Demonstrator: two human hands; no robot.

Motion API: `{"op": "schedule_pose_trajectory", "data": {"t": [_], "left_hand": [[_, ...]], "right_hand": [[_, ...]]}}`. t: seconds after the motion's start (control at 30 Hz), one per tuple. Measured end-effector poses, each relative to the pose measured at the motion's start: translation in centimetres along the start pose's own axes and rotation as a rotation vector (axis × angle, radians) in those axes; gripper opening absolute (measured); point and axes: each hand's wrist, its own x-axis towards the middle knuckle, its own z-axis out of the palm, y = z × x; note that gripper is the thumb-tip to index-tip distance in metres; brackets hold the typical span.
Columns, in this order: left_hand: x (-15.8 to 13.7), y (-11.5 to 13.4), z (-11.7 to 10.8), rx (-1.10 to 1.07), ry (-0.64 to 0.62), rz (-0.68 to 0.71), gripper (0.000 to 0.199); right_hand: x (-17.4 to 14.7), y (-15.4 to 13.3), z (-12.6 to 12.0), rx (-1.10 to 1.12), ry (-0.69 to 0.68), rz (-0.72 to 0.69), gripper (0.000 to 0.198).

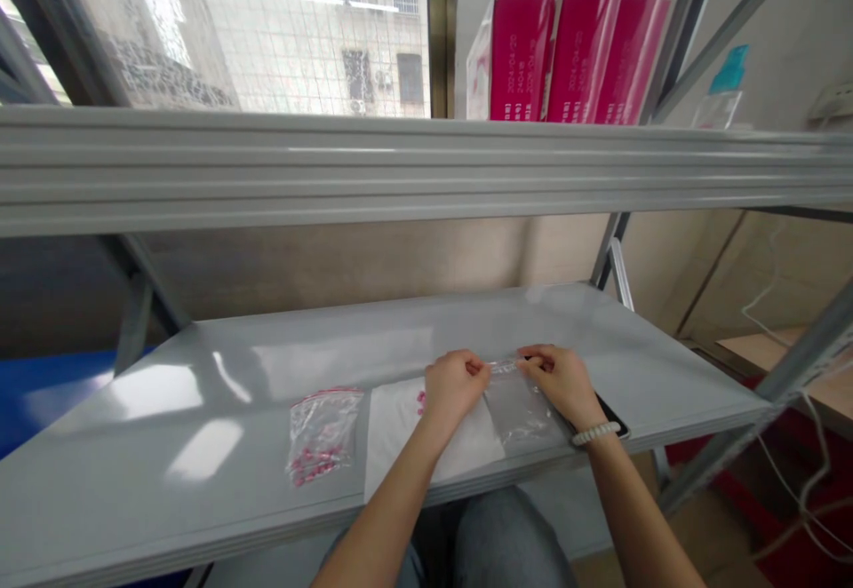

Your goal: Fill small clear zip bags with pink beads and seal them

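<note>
On the shelf (200, 410) edge, your left hand (453, 388) and right hand (563, 379) each pinched shut on a top corner of the clear bag (516, 406), stretching its mouth taut above the white sheet (400, 433); a filled bag (323, 435) lay left.

The grey shelf (200, 428) lies open to the left and behind the hands, up to the back wall. A zip bag of pink beads (323, 435) and a white sheet (400, 428) lie left of the left hand (453, 388). The upper shelf beam (400, 170) caps headroom; a dark phone (613, 417) sits beside the right hand (560, 379).
</note>
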Motion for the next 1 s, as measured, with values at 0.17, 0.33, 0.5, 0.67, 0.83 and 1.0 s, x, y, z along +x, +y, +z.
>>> {"op": "schedule_pose_trajectory", "data": {"t": [0.17,0.33,0.5,0.67,0.83,1.0], "left_hand": [[-0.7,0.4,-0.8,0.137,0.088,0.018,0.01],[-2.3,-0.4,-4.8,0.165,0.241,0.024,0.023],[-5.9,-4.5,-11.1,0.234,0.486,-0.093,0.036],[-9.9,-9.9,-14.4,0.484,0.595,-0.328,0.051],[-11.2,-11.9,-13.4,0.477,0.492,-0.314,0.027],[-10.8,-11.1,-12.5,0.416,0.522,-0.23,0.018]], "right_hand": [[-0.5,0.3,-0.2,-0.13,0.081,-0.02,0.032],[-1.4,-3.0,0.3,-0.133,0.119,-0.114,0.033],[-4.6,-10.1,6.2,-0.088,-0.206,-0.418,0.029],[-8.3,-14.4,12.8,-0.243,-0.463,-0.611,0.018],[-9.8,-14.1,14.9,-0.319,-0.559,-0.66,0.027],[-10.1,-13.2,14.8,-0.287,-0.546,-0.649,0.024]]}}
